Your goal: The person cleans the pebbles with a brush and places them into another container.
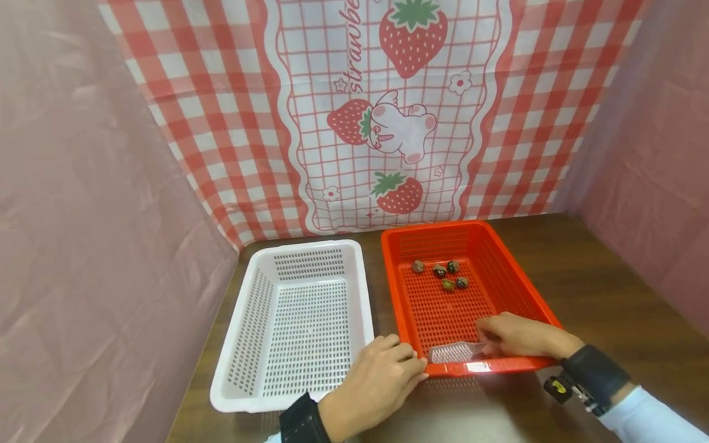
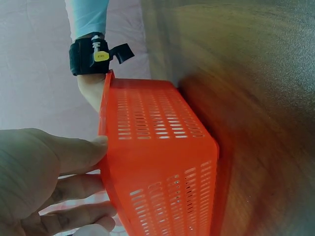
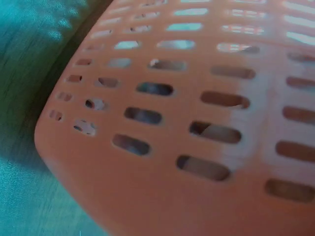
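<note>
My left hand (image 1: 384,372) grips the near left corner of the red basket (image 1: 515,280). In the left wrist view its thumb (image 2: 83,152) lies against the rim, fingers on the other side. My right hand (image 1: 517,335) reaches over the near rim into the basket and pinches a clear plastic scoop-like piece (image 1: 455,352) low by the near wall. Its exact shape is partly hidden. Several small rounded brown and dark pieces (image 1: 439,271) lie on the basket floor toward the back. The right wrist view shows mostly the slotted basket wall (image 3: 162,191), hiding the right fingers.
A white slotted basket (image 1: 365,307) stands to the left of the red one on the brown wooden table (image 1: 592,289). Behind both hangs a checked strawberry-print cloth (image 1: 221,117). Pink cloth walls (image 1: 111,246) close off the sides.
</note>
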The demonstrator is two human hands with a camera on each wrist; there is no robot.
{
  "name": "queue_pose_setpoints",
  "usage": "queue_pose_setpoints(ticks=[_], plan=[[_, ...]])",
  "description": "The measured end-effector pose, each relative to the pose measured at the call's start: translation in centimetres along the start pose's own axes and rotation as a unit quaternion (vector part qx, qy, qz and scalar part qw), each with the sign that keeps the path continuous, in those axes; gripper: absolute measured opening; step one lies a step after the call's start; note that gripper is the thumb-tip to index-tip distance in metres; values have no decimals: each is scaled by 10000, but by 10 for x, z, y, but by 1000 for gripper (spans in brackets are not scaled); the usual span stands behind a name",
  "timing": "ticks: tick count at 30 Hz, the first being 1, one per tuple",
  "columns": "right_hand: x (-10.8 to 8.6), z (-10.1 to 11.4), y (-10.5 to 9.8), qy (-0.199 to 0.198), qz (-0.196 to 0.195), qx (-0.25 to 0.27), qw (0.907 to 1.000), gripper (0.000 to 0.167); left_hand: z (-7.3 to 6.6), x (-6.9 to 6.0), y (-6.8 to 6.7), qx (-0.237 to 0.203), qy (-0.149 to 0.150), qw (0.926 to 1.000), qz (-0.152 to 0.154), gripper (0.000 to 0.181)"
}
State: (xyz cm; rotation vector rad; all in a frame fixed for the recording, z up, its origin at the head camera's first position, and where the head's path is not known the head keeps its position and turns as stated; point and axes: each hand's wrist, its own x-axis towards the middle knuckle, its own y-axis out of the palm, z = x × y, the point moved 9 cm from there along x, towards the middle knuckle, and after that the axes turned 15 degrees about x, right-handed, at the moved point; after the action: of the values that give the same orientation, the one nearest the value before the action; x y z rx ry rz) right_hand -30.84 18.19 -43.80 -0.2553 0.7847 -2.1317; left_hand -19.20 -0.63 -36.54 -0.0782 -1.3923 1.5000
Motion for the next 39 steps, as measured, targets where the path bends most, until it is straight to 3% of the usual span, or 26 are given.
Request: queue_pose_setpoints(ticks=[4, 7, 9, 12, 14, 17, 20, 24, 26, 31, 36, 39], plan=[[-8, 7, -13, -105, -350, 235, 9991, 16, -4, 4, -1, 83, 36, 9999, -133, 12], [-16, 9, -30, 135, -1020, -90, 9946, 22, -6, 10, 0, 91, 107, 9999, -62, 12], [-22, 11, -41, 268, -1547, -377, 9869, 27, -7, 15, 0, 122, 303, 9993, 180, 12], [-31, 12, -49, 462, -2147, -417, 9747, 30, -1, 27, 3, -65, 640, 9946, 813, 15], [-36, 11, -53, 561, -2444, -289, 9676, 31, 10, 39, 7, -405, 705, 9884, 1279, 16], [-43, 10, -60, 646, -2965, -147, 9527, 32, 35, 63, 20, -1129, 352, 9755, 1856, 16], [-51, 10, -67, 538, -3466, -253, 9361, 30, 57, 91, 42, -1736, -42, 9593, 2227, 16], [-57, 11, -72, 403, -3856, -308, 9213, 27, 73, 126, 78, -2140, -372, 9418, 2567, 17], [-58, 12, -73, 399, -3974, -248, 9164, 27, 75, 141, 95, -2132, -455, 9400, 2626, 17], [-55, 12, -69, 477, -4091, -28, 9112, 28, 67, 166, 133, -1830, -510, 9453, 2650, 12], [-50, 10, -61, 482, -4015, 266, 9142, 29, 53, 172, 164, -899, -187, 9492, 3009, 19], [-49, 8, -58, 488, -3951, 420, 9164, 28, 44, 172, 179, -268, 44, 9455, 3244, 21]])
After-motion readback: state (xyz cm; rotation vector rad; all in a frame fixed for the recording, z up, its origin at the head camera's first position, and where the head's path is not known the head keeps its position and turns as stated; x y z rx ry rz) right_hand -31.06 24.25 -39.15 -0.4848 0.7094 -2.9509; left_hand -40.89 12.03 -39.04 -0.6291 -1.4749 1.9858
